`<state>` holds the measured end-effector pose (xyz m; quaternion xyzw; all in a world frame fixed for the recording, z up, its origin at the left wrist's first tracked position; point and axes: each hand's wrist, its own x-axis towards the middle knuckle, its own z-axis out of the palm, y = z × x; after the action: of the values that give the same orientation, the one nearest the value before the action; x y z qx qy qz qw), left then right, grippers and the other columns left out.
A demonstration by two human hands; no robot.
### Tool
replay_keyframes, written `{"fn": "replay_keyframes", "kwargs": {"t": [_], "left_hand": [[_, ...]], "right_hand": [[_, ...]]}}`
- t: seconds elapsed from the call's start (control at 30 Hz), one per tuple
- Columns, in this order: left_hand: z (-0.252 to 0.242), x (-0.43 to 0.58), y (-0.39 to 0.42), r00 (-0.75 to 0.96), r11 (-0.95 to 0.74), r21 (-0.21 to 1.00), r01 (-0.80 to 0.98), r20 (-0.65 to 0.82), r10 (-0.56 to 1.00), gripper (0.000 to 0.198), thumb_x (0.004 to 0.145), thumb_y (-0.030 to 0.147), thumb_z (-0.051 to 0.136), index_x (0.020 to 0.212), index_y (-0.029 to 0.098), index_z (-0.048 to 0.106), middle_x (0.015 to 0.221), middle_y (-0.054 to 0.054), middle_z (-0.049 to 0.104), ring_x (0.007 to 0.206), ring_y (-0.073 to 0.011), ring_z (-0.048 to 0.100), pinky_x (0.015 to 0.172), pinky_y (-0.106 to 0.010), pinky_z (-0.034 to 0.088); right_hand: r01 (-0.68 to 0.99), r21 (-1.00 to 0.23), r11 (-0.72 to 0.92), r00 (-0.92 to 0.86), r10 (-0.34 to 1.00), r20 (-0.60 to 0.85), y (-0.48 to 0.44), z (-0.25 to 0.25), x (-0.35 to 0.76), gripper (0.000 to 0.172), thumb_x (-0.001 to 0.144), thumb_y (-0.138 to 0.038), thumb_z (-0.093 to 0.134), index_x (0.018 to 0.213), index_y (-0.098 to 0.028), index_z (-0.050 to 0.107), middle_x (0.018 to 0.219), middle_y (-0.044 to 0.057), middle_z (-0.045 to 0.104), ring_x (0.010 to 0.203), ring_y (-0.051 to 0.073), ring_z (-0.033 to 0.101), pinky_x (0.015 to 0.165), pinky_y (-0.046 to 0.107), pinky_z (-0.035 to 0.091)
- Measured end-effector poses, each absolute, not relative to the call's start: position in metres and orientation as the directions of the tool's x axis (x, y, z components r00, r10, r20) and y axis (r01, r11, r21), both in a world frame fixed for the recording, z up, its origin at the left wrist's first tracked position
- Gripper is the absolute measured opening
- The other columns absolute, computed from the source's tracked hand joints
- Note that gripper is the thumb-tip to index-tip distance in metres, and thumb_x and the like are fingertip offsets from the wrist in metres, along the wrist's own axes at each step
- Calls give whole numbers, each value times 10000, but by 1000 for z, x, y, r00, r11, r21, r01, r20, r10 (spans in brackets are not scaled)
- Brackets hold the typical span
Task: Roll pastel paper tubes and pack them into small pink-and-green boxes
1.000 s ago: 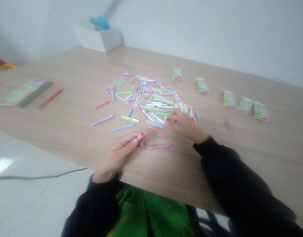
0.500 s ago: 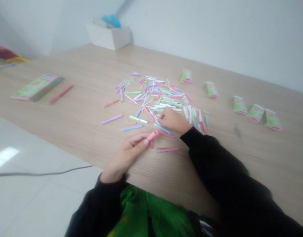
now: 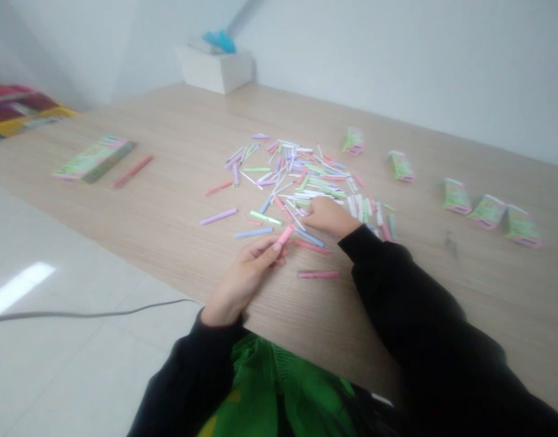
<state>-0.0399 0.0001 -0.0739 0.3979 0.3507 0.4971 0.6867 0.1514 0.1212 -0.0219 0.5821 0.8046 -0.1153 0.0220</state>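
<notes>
Tube (image 3: 286, 235) pinched in left grip (image 3: 245, 273), right grip (image 3: 331, 216) down at pile (image 3: 306, 173)

Head view, the only one. Left grip: thumb and fingertips pinch the pink tube by its near end, far end angled forward, over the bench (image 3: 397, 297) just short of the pile. Can't tell whether that far end is open. Right grip: back of hand up, fingers curled, tips among the white sticks (image 3: 297, 221) at the pile's near side. Fingertips are hidden, so can't tell if anything is pinched.

Pile is pens and thin sticks, many crossed. Blue pen (image 3: 310, 237) lies near the tube's far end; pink pen (image 3: 318, 275) lies apart, nearer the bench edge. Five small boxes (image 3: 456, 195) to the right, long box (image 3: 94, 159) and red pen (image 3: 132, 172) well off to the left.

Step in hand, my read: right grip singling out a piece while left holds the tube. Next move calls for a fine two-finger pinch and a clean lift, no dragging of crossed neighbours, left grip steady.
</notes>
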Motion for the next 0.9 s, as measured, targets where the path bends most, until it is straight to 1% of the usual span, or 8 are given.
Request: {"fn": "replay_keyframes", "kwargs": {"t": [0.17, 0.23, 0.33, 0.47, 0.53, 0.67, 0.8, 0.9], "left_hand": [[-72, -38, -1, 238, 199, 892, -405, -107, 965, 272, 869, 424, 767, 1000, 186, 764, 842, 5, 627, 734, -105, 531, 701, -233, 385], [-71, -37, -1, 229, 195, 893, -406, -108, 968, 277, 859, 422, 779, 1003, 185, 767, 845, 4, 627, 732, -105, 530, 702, -235, 384], [-72, -35, -1, 235, 196, 893, -405, -105, 966, 291, 854, 422, 783, 1034, 193, 772, 859, 1, 630, 737, -110, 531, 707, -243, 385], [-76, -33, -1, 259, 188, 899, -396, -87, 962, 294, 873, 430, 766, 1071, 212, 779, 877, -1, 637, 761, -114, 536, 732, -245, 384], [-78, -34, -1, 262, 172, 909, -380, -73, 962, 280, 891, 423, 748, 1077, 216, 780, 874, -2, 634, 767, -117, 531, 735, -246, 381], [-80, -35, -1, 254, 169, 917, -362, -77, 964, 273, 905, 414, 728, 1075, 207, 777, 875, -7, 627, 757, -123, 519, 720, -252, 373], [-80, -37, -1, 254, 160, 921, -354, -70, 965, 285, 913, 435, 718, 1088, 218, 779, 862, -3, 615, 763, -126, 516, 731, -254, 372], [-82, -38, -1, 263, 140, 937, -321, -54, 963, 306, 931, 442, 700, 1141, 231, 775, 863, -5, 622, 776, -132, 517, 748, -257, 379]], "right_hand": [[956, -163, 244, -270, 948, -166, 111, -2, 165, 136, 775, -174, 608, 788, -110, 727, 759, 137, 736, 661, 213, 637, 567, 291, 366], [956, -192, 222, -254, 954, -158, 105, 8, 175, 143, 789, -187, 592, 775, -127, 721, 811, 126, 746, 639, 199, 642, 556, 285, 393], [950, -233, 208, -242, 962, -128, 98, 15, 189, 160, 818, -198, 570, 805, -137, 717, 903, 120, 754, 669, 188, 668, 572, 276, 428], [946, -260, 196, -240, 960, -147, 100, 3, 198, 139, 818, -163, 574, 724, -138, 673, 748, 85, 719, 601, 161, 661, 562, 260, 423], [943, -273, 191, -239, 958, -156, 102, -4, 198, 158, 828, -157, 567, 702, -138, 660, 712, 73, 704, 566, 152, 651, 541, 256, 413], [933, -303, 195, -234, 967, -99, 106, -8, 197, 156, 855, -173, 552, 781, -141, 685, 833, 84, 738, 650, 165, 670, 536, 247, 422], [925, -306, 225, -258, 963, -71, 108, -7, 198, 141, 850, -166, 573, 787, -151, 698, 818, 69, 742, 723, 177, 676, 605, 248, 460], [930, -274, 246, -270, 961, -54, 109, -14, 198, 147, 871, -185, 583, 844, -149, 722, 884, 79, 749, 768, 194, 676, 664, 275, 477]]}}
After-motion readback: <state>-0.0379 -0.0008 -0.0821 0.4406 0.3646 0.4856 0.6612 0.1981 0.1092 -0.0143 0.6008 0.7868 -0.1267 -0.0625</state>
